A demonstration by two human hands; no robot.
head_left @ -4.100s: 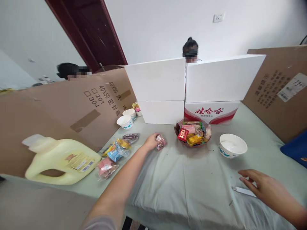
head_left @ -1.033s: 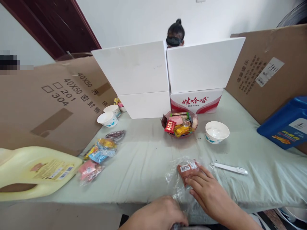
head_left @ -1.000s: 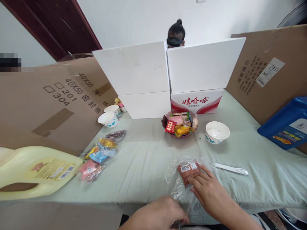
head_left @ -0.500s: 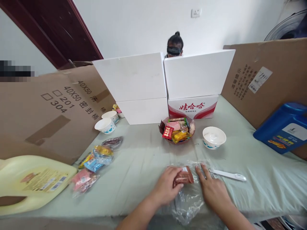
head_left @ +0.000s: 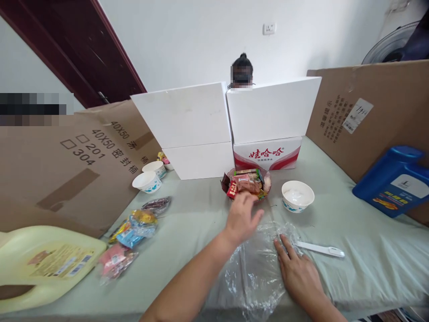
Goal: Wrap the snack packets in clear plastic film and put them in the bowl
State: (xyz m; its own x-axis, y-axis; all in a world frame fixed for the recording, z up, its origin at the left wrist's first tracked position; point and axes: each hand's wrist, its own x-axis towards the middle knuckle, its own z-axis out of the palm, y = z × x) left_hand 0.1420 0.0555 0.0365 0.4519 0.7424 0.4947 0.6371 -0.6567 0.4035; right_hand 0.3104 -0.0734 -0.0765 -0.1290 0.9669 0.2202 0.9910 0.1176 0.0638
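My left hand (head_left: pixel 243 219) reaches to the snack basket (head_left: pixel 264 197), its fingers apart and thumb spread. The brown snack packet (head_left: pixel 248 184) lies on top of the heap just beyond its fingertips; whether they still touch it is hard to make out. A red packet (head_left: pixel 232 189) sits beside it in the basket. My right hand (head_left: pixel 296 268) lies flat with fingers stretched on the right side of a clear plastic bag (head_left: pixel 256 277), which is spread at the table's front edge. By the bag's right side rests a white-handled tool (head_left: pixel 323 249), its other end hidden under plastic.
A white patterned bowl (head_left: pixel 297 197) stands right of the basket. Bagged snacks (head_left: pixel 134 228) lie at left, near two more bowls (head_left: pixel 146 182). A yellow jug (head_left: pixel 50 264) and a blue bottle (head_left: pixel 390 181) flank the table. White boards (head_left: pixel 197 129) stand behind; a person (head_left: pixel 241 71) is beyond.
My left hand has moved forward from the plastic bag to the basket, and the brown packet it held now lies on the heap. My right hand stays on the bag, which is now flatter.
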